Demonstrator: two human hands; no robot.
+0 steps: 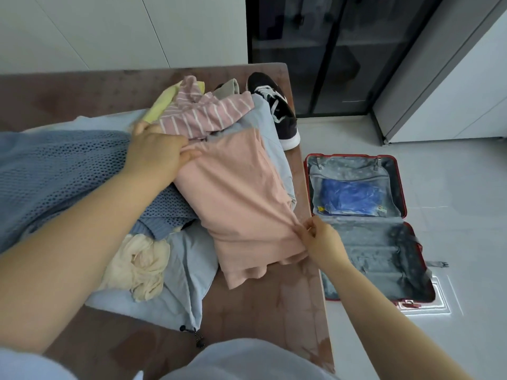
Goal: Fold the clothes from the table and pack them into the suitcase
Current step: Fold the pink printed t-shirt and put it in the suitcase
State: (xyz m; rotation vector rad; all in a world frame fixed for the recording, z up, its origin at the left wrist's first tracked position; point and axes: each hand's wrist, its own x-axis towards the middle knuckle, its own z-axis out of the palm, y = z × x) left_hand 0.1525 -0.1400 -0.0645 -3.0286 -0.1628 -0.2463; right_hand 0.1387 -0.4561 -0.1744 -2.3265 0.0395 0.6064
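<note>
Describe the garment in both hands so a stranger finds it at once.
Start at the brown table beside the open suitcase. On it lies a long pink garment, held by the left hand and the right hand. It alone is plain pink; its neighbours are striped or blue.

folded top (241, 193) by tabletop's (263, 305) right edge | sweater (63, 165) left of it | shoe (279, 111) at far right corner | suitcase (365, 242) on floor, right

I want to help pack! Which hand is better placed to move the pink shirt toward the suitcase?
Probably the right hand: it pinches the near corner of the pink shirt, on the side next to the open suitcase. The left hand holds the far end, away from it.
</note>
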